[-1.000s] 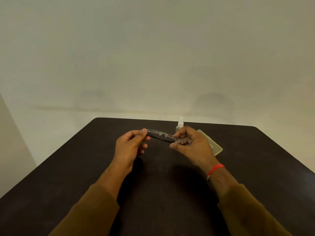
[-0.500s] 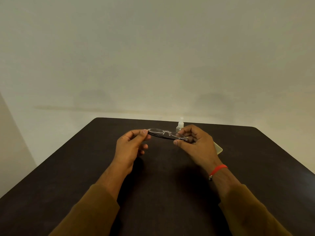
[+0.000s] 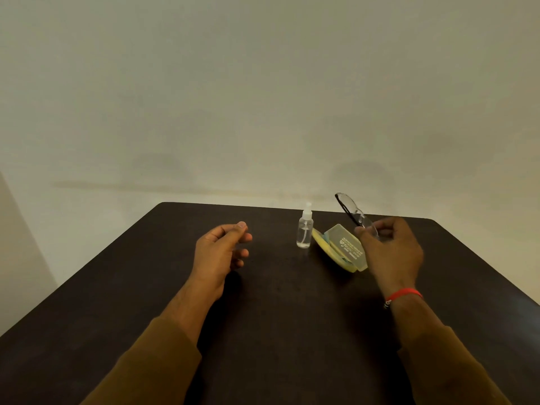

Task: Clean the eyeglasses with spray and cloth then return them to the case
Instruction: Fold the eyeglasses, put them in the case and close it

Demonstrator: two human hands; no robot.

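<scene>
Head view: right hand (image 3: pixel 393 252) pinches one eyeglasses (image 3: pixel 355 213); left hand (image 3: pixel 222 249) loose, empty; one bottle (image 3: pixel 304 229), one case (image 3: pixel 340 248).

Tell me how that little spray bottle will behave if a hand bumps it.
The spray bottle is tall, narrow and stands upright on the table, so it would probably tip easily. It looks like clear plastic, probably light. Once down, its round body may roll toward the case.

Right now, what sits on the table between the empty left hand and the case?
In the head view, only the spray bottle stands between the left hand and the case, close beside the case; the remaining table is bare.
</scene>
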